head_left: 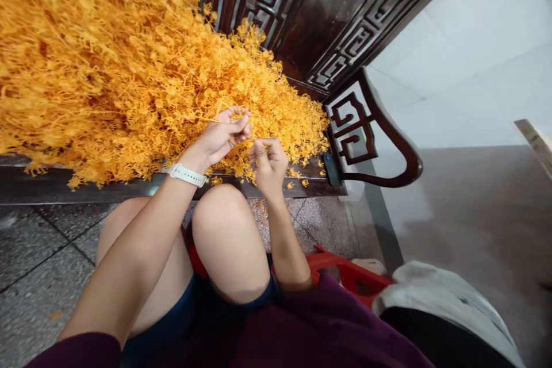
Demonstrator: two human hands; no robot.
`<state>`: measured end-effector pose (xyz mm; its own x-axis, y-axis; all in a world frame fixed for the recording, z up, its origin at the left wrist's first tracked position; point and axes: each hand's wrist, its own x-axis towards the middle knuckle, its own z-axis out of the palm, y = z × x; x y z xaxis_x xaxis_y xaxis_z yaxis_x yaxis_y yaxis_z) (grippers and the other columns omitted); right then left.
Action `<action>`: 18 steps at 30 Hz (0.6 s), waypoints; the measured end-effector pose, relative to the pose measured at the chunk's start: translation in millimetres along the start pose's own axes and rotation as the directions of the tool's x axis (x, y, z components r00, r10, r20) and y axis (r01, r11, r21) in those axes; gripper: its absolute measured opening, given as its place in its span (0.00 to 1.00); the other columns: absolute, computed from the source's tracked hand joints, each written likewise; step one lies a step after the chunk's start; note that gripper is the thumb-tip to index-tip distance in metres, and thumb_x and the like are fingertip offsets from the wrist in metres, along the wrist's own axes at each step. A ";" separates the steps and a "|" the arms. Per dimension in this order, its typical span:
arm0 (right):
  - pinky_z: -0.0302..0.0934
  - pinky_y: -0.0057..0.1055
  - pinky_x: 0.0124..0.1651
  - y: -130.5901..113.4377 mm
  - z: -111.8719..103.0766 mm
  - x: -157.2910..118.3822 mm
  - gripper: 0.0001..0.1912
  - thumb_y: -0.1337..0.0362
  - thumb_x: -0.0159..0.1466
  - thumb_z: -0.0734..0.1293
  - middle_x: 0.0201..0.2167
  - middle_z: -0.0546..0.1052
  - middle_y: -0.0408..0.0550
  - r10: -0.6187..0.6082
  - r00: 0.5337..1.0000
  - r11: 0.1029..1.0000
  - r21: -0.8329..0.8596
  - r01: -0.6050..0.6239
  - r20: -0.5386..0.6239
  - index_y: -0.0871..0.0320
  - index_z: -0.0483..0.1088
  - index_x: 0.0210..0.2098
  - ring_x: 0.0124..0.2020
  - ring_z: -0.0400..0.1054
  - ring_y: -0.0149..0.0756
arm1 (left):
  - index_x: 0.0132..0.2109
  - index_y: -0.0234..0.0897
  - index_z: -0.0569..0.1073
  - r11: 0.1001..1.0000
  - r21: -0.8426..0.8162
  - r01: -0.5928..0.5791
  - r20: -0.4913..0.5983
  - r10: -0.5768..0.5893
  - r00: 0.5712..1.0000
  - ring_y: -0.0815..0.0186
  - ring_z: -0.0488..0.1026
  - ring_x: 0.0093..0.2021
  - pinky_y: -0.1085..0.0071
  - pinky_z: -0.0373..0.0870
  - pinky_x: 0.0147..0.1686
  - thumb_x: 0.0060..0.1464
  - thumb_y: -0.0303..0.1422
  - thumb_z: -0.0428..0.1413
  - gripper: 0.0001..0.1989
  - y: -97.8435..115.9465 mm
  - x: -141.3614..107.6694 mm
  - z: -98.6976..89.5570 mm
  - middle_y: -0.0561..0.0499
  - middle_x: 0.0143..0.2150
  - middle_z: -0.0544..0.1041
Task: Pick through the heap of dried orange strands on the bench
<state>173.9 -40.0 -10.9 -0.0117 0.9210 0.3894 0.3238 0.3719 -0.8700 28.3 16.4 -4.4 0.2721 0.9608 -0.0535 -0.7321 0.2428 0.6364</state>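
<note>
Nearest to us, along the bottom, is the dark purple cloth top [276,336] of the seated person, with dark blue shorts [172,322] and two bare knees [226,236] beyond it. At the left we see grey speckled floor tiles [34,259] with dark joints, and above them a long, dark, polished wooden bench [38,187]. On its seat lies a great heap of bright yellow-orange, thin-stemmed flower sprigs [129,75], sloping lower towards the right. Before its front edge we find the left hand [228,133], a pale wristwatch-like band [186,175] around its wrist; the fingers are curled in narrow, with thin orange stems close by, though we cannot tell whether it grips one. Just to its right, the right hand [269,164] has thumb and forefinger drawn close together; what, if anything, sits between them we cannot tell. Loose orange bits lie on the seat beside it. Behind rises the bench's carved dark wooden back [302,40], meeting a curved openwork armrest [401,167]. Farther right, we see a red plastic stool [345,273], a crumpled whitish cloth-like bundle [448,293] and a white-and-grey wall [466,86].
</note>
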 end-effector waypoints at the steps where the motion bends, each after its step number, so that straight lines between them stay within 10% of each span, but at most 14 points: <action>1: 0.67 0.32 0.34 -3.4 3.4 -8.9 0.12 0.54 0.74 0.65 0.29 0.77 0.42 -0.029 1.000 0.998 -0.053 0.029 0.008 0.53 0.73 0.38 0.28 0.71 0.31 | 0.41 0.36 0.72 1.000 -0.006 -0.005 -0.013 0.005 1.000 0.74 0.70 0.26 0.80 0.66 0.27 0.53 0.18 0.59 0.11 0.1 -2.0 -0.2 0.56 0.25 0.72; 6: 0.69 0.28 0.34 -22.8 8.6 -49.6 0.13 0.57 0.77 0.61 0.32 0.79 0.43 -0.091 0.996 0.987 -0.135 0.090 0.000 0.55 0.74 0.51 0.26 0.72 0.28 | 0.34 0.36 0.71 0.998 -0.049 -0.045 -0.004 0.044 0.999 0.75 0.67 0.23 0.77 0.63 0.24 0.36 0.10 0.55 0.19 -4.6 -18.9 7.9 0.58 0.25 0.68; 13: 0.72 0.25 0.34 -37.8 -5.6 -78.2 0.13 0.61 0.77 0.59 0.29 0.78 0.42 -0.033 0.999 0.992 -0.119 0.037 0.033 0.59 0.71 0.52 0.24 0.73 0.26 | 0.35 0.38 0.71 0.999 0.008 -0.034 -0.096 0.035 0.995 0.74 0.64 0.23 0.75 0.60 0.25 0.37 0.11 0.56 0.20 -11.4 -26.2 6.7 0.59 0.23 0.64; 18: 0.76 0.38 0.55 -54.3 -10.1 -104.5 0.15 0.67 0.73 0.60 0.46 0.83 0.54 -0.282 0.955 0.950 -0.115 0.291 0.094 0.58 0.71 0.57 0.51 0.79 0.40 | 0.35 0.40 0.68 0.983 0.088 -0.163 -0.189 0.177 0.966 0.73 0.60 0.28 0.75 0.63 0.32 0.47 0.13 0.61 0.18 15.1 -30.4 20.6 0.58 0.24 0.63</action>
<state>167.0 -157.6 -1.3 -0.1910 0.7856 0.5885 0.4129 0.6082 -0.6779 21.8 -11.9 22.7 0.0149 0.9963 -0.0843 -0.7089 0.0700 0.7018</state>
